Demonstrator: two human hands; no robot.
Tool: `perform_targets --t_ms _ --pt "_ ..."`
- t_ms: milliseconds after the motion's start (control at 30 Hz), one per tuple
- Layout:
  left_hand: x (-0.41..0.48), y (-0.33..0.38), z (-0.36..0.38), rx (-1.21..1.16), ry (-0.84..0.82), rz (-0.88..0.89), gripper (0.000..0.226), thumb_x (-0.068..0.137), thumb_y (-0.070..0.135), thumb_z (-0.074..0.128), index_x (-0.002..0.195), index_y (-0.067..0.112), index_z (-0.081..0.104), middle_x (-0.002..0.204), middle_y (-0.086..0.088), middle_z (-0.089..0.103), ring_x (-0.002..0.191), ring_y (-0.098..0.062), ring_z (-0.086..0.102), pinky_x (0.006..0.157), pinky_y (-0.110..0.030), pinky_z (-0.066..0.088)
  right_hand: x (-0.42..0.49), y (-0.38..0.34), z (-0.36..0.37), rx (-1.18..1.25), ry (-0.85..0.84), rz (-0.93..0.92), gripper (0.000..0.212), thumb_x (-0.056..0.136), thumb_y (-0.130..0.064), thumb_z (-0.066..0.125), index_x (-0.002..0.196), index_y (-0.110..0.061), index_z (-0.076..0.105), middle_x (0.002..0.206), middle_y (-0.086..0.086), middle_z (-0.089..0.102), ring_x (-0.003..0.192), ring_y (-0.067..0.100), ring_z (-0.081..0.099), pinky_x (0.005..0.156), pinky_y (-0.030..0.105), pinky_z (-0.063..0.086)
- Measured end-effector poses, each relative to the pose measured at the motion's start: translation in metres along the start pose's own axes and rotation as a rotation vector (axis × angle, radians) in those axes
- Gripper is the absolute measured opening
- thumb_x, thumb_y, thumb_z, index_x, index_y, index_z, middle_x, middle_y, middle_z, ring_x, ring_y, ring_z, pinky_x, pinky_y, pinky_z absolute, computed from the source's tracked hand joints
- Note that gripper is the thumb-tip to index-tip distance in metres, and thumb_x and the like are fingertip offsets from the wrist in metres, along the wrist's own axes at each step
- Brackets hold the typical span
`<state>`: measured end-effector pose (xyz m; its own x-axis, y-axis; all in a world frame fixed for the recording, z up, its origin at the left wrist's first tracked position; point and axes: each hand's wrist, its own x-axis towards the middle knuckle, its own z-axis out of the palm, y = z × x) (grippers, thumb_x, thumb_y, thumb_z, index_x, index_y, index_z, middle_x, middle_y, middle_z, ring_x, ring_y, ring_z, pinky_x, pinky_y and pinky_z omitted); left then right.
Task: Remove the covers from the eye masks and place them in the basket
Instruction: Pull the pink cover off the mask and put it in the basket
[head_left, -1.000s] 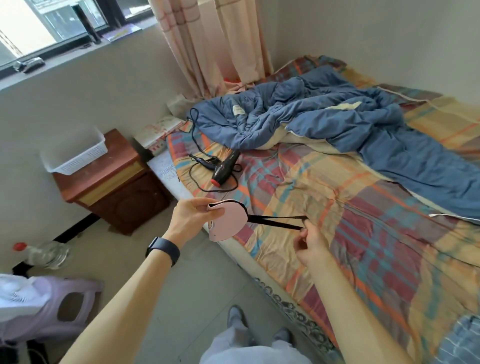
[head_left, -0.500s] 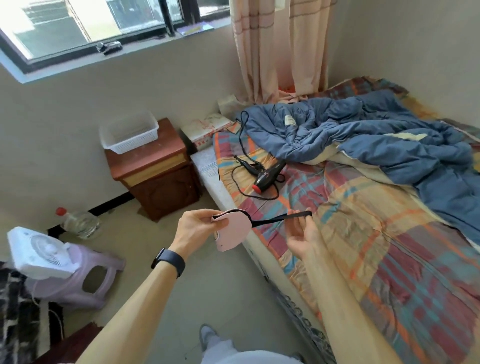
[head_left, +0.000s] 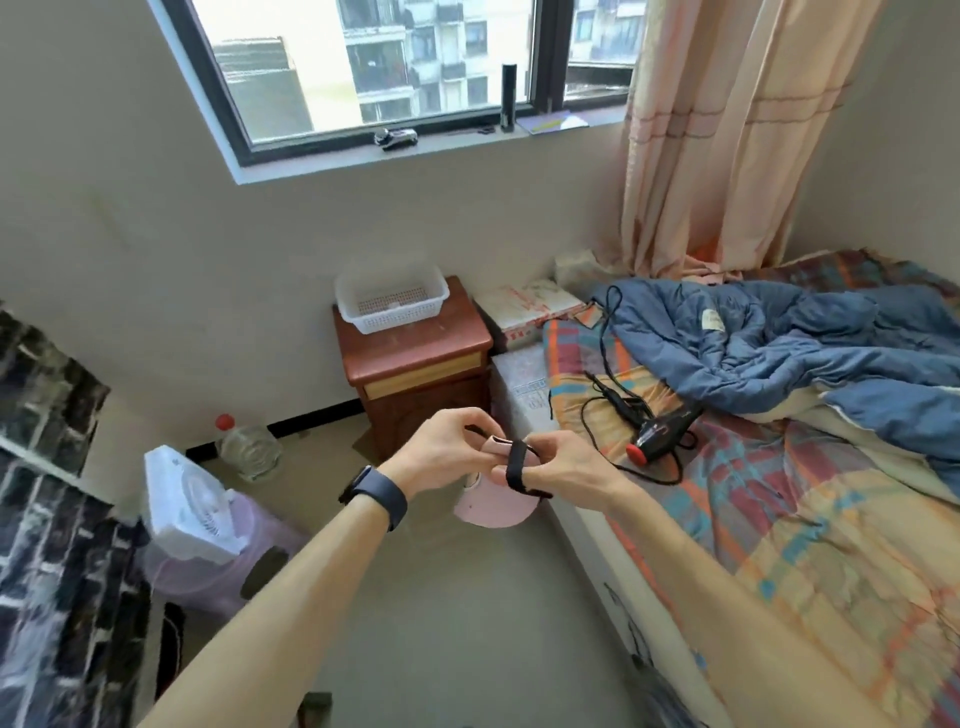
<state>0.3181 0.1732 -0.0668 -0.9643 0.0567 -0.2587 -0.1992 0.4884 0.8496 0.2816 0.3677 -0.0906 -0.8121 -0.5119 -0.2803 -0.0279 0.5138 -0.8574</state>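
A pink eye mask (head_left: 493, 506) with a black strap (head_left: 515, 467) hangs between my two hands over the floor, beside the bed. My left hand (head_left: 441, 452) pinches the mask's upper edge. My right hand (head_left: 563, 467) touches it from the right, with the strap looped over its fingers. A white plastic basket (head_left: 389, 306) sits on the wooden nightstand (head_left: 415, 364) against the wall, beyond my hands. Whether anything lies inside the basket is not visible.
The bed (head_left: 779, 519) with a plaid sheet fills the right side, with a blue quilt (head_left: 805, 353) and a black hair dryer (head_left: 665, 431) with its cord. On the left stand a white fan (head_left: 187, 504) on a lilac stool (head_left: 223, 566) and a water bottle (head_left: 249, 447).
My right hand has come in from holding the strap stretched out and now meets my left hand at the mask. My view has turned left and up toward the window and nightstand.
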Motion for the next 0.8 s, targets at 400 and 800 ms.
perform_targets --t_ms 400,800 --pt "0.036 -0.069 -0.098 0.062 0.273 -0.083 0.037 0.065 0.07 0.07 0.079 0.037 0.074 0.083 0.018 0.073 0.081 0.004 0.065 0.068 -0.015 0.051 0.129 -0.038 0.074 -0.209 0.087 -0.154 0.029 0.074 -0.048 0.061 0.067 -0.02 0.06 0.056 -0.003 0.062 0.051 0.009 0.048 0.049 0.038 0.046" --pt "0.175 -0.118 -0.225 -0.788 0.52 -0.5 0.026 0.091 0.038 0.066 0.103 0.017 0.074 0.111 0.0 0.073 0.1 -0.018 0.069 0.075 -0.032 0.048 0.33 -0.085 0.067 0.35 0.155 -0.151 0.017 0.084 -0.038 0.077 0.091 -0.023 0.077 0.087 0.003 0.077 0.087 0.029 0.071 0.083 0.049 0.056"
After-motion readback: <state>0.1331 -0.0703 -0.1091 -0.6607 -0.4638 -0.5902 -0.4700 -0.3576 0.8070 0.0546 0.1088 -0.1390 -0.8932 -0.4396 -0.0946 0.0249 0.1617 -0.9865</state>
